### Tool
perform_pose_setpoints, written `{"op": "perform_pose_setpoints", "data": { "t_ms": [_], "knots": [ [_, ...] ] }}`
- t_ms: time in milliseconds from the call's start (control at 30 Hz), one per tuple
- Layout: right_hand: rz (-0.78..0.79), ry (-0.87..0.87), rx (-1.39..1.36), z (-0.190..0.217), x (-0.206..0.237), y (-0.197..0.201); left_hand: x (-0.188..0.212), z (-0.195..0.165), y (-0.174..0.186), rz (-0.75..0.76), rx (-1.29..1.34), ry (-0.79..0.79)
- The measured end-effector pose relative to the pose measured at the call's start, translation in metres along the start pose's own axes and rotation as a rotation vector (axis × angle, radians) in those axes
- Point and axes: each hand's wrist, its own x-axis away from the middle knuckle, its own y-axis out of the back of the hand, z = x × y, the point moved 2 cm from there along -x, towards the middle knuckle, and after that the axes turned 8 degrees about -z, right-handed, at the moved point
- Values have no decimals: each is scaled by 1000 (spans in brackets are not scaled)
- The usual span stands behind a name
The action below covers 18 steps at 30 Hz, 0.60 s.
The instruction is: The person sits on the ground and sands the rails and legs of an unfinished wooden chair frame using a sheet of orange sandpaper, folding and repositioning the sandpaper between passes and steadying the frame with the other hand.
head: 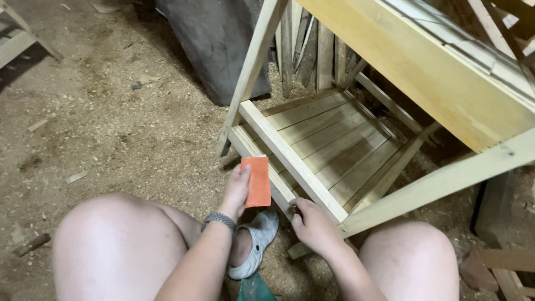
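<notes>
My left hand (236,191) holds a folded orange sheet of sandpaper (257,181) against the lower front rail (262,164) of a pale wooden stand (446,83). My right hand (313,226) grips the same rail near the front right leg (434,184), fingers curled around the wood. The stand has a slatted lower shelf (329,136) and a boxed top. A grey wristband (220,219) sits on my left wrist. My bare knees frame the bottom of the view.
Sawdust and wood chips cover the dirt floor (111,117). A dark slab (217,39) leans behind the stand beside upright planks (312,50). Another wooden frame (22,33) is at the far left. My foot wears a grey clog (256,239). Scrap wood (501,262) lies at the right.
</notes>
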Motion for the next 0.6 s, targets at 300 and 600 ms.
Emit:
{"op": "perform_pose_setpoints", "data": {
  "t_ms": [300,600],
  "knots": [
    [88,21,45,-6,-1,-11,39,-25,-29,-142,-954,-138],
    [212,-31,101,7,-4,-4,5,-87,-27,-266,-968,-99]
  ]
}}
